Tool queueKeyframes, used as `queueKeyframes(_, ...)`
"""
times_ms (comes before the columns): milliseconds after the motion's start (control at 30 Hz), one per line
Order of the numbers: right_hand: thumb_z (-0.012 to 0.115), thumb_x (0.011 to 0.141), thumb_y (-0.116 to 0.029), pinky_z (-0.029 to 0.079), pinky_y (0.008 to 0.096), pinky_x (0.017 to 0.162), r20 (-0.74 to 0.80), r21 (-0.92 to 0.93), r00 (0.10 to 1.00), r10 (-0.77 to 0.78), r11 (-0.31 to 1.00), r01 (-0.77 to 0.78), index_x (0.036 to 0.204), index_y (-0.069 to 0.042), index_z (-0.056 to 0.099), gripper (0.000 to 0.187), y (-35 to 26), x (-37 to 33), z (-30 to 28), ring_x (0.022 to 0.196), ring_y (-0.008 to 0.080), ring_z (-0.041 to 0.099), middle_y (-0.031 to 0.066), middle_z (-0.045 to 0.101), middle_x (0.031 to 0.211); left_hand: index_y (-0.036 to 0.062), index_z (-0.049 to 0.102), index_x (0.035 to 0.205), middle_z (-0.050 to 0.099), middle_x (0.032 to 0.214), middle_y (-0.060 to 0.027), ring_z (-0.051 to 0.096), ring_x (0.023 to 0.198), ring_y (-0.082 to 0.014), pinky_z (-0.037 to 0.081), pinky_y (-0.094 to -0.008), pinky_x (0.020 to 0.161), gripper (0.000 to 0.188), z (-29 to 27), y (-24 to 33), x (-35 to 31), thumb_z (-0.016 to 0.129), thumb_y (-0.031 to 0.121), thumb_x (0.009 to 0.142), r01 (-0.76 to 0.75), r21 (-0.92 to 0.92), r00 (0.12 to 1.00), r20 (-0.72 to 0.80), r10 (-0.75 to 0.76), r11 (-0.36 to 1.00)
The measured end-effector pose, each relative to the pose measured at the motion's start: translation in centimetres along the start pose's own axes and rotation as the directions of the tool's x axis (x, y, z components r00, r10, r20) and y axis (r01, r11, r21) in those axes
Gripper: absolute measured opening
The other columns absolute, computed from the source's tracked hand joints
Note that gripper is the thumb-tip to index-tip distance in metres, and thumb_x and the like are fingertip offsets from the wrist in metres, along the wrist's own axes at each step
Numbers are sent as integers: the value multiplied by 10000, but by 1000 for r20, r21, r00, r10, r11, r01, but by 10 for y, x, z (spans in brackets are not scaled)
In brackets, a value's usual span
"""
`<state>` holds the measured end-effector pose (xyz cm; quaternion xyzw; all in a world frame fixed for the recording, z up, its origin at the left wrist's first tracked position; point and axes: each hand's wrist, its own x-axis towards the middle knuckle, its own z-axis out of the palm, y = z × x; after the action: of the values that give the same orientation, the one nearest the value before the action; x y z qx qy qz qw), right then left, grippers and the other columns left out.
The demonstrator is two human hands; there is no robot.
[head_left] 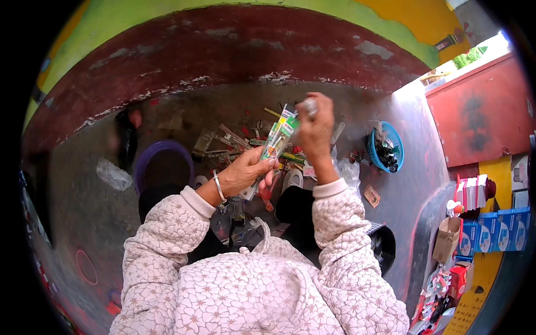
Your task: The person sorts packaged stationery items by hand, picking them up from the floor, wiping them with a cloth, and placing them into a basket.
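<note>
My left hand, with a pale bangle on its wrist, grips several slim clear packages with green and white labels. They stand tilted, their tops leaning to the right. Close beside their upper end is my right hand, raised, with its fingers curled round a small whitish, shiny thing. Motion smears that thing, so its kind cannot be made out. Below both hands, a heap of loose packaged small goods lies spread on the floor, partly hidden by my hands and arms.
A purple basin stands left of the heap, near a crumpled clear plastic bag. To the right are a blue basket with dark items inside and a black container. Blue boxes and a brown paper bag sit farther right.
</note>
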<state>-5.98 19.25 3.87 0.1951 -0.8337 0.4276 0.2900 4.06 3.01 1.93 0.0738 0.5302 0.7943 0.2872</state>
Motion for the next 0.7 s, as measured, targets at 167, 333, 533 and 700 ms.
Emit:
queueKeyframes(167,580,786,-22,434,257,499,247,489,665,705,502,-713,924,-11,543,144,43,3,-26,556,130,520,62,569,734,35,482,915,519,613,-18,468,467,-69,413,-206,446,221,-2,2,6,431,249,927,30,-273,996,-70,-51,962)
queueKeyframes(333,672,744,-172,476,248,601,766,395,398,505,118,-911,1020,0,542,350,0,-11,-26,669,139,565,77,591,793,43,481,871,484,579,-26,434,422,-83,386,-216,388,256,-12,-2,8,391,275,932,104,-616,993,105,-50,781)
queueKeyframes(533,681,743,-217,492,267,690,883,465,469,7,-149,-873,1068,-5,532,416,-27,-14,-18,815,169,602,105,607,907,40,461,826,475,549,-79,416,355,-127,360,-231,329,324,-12,-6,0,316,309,934,374,-774,878,472,73,510)
queueKeyframes(700,675,731,-121,473,254,530,828,503,479,292,-6,-865,802,-39,561,158,-22,-15,-14,560,135,566,55,591,690,-5,495,1002,576,726,-131,581,568,-179,510,-283,543,439,3,-1,7,310,387,929,227,-566,962,258,-91,793)
